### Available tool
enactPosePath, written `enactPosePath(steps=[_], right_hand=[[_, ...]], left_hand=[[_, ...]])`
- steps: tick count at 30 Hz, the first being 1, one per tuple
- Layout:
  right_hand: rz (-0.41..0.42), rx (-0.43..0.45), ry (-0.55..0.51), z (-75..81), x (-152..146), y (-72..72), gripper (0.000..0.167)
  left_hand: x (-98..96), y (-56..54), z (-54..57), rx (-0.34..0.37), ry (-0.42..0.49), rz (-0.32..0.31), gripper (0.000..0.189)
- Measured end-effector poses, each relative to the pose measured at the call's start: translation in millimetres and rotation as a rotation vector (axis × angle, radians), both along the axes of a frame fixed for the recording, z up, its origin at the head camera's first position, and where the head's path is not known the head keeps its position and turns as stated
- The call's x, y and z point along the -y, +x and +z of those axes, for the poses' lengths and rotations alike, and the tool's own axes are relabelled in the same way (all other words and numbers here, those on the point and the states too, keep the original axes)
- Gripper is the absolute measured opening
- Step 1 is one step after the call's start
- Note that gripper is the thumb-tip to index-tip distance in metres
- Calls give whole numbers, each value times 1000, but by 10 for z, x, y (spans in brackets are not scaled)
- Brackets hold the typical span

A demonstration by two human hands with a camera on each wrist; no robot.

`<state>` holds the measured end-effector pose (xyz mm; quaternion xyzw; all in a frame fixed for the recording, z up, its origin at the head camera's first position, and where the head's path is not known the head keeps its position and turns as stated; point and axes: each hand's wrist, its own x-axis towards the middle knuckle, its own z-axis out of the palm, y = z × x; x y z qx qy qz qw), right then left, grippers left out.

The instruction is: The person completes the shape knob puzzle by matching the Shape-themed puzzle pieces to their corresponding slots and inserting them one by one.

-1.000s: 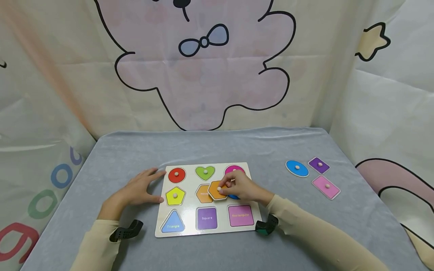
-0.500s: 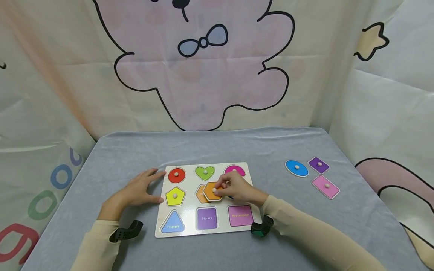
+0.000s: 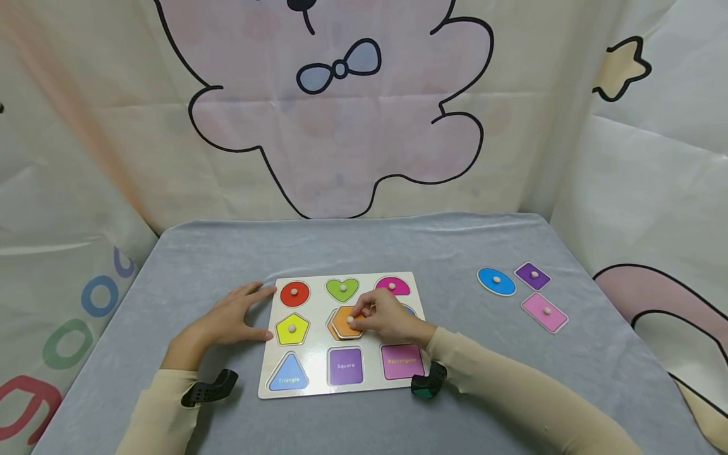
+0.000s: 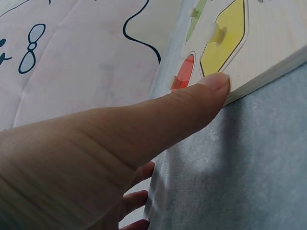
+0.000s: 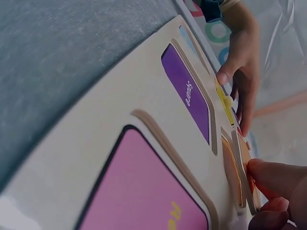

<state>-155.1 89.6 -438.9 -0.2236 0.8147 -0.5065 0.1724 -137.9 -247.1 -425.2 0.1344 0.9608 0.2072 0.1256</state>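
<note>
A white wooden shape puzzle board (image 3: 318, 354) lies on the table. My right hand (image 3: 389, 317) pinches the small knob of an orange hexagon puzzle piece (image 3: 344, 318). In the head view that piece overlaps its orange recess, offset slightly to the right; the right wrist view shows the hexagon piece (image 5: 245, 167) tilted close over the recess (image 5: 231, 167). My left hand (image 3: 230, 319) has its fingers spread at the board's left edge. In the left wrist view its thumb (image 4: 211, 88) touches that edge beside the yellow pentagon piece (image 4: 223, 38).
Red circle (image 3: 294, 293), green heart (image 3: 342, 290) and magenta (image 3: 394, 285) knobbed pieces sit in the board. Triangle (image 3: 289, 373), square (image 3: 345, 366) and rectangle (image 3: 402, 362) recesses show along the front. A blue oval (image 3: 497, 282), purple square (image 3: 532, 276) and pink rectangle (image 3: 544, 312) lie at right.
My right hand has carried the orange hexagon piece leftward, from beside its recess to over most of it. The left hand has stayed at the board's edge.
</note>
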Motion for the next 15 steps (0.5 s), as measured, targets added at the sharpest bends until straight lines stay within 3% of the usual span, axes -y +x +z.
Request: enactPosePath(steps=[15], right_hand=[[-6, 22, 37, 46, 117, 26, 8]], left_hand=[[22, -4, -4, -4, -1, -10, 97]])
